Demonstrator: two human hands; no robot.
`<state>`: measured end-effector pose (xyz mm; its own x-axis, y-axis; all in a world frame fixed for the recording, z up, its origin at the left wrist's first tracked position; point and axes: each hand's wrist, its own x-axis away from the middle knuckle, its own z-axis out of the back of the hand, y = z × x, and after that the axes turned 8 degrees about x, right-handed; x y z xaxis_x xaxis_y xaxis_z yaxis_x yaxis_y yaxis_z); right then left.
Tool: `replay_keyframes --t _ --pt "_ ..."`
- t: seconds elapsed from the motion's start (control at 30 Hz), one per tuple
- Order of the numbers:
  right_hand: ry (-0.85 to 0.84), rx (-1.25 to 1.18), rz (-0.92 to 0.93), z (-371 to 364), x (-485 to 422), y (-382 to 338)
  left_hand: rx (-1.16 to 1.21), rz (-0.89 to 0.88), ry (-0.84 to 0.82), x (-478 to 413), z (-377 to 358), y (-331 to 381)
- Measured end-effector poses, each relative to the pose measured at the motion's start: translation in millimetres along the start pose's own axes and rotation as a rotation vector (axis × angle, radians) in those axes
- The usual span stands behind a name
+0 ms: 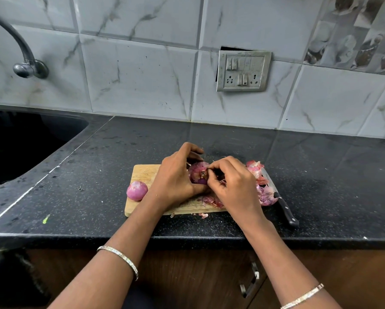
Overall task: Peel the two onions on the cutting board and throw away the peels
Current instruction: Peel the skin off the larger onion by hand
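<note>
Head view of a kitchen counter. The left hand [176, 177] reaches in from the lower left, its forearm angled up and to the right. Its fingers are curled over the far side of a red onion [197, 172] and its thumb lies beneath, so the bulb is cupped just above the middle of the wooden cutting board [144, 172]. The right hand [234, 186] comes in from the lower right with the knuckles uppermost. Its thumb and first fingers are pressed together at the onion's brown, dry end, pinching what appears to be a flap of papery skin; the contact point itself is partly hidden by the fingers. The held onion shows pale pink outer skin with a darker purple patch low down. A second onion [137, 190], smooth and pink, rests at the left edge of the board, apart from both hands. Loose peels [265, 195] lie heaped at the board's right end and beside it, with smaller scraps under the right hand and on the black speckled countertop [120, 152] in front of the board. A black-handled knife [285, 208] lies on the counter to the right, its blade running under the peel heap. Each wrist carries a thin metal bangle [120, 257]. A dark sink [20, 141] and curved tap [24, 61] occupy the left. A switch-and-socket plate [243, 71] is set in the marbled wall tiles.
</note>
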<state>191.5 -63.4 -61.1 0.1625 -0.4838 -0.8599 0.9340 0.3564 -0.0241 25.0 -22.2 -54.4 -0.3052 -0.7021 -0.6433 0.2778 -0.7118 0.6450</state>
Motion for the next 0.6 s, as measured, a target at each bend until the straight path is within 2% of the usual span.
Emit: replay_keyframes --t 0.6 --pt "-0.055 -0.061 -0.362 0.8 0.0 6.4 0.037 0.036 -0.064 -0.6 3.8 2.2"
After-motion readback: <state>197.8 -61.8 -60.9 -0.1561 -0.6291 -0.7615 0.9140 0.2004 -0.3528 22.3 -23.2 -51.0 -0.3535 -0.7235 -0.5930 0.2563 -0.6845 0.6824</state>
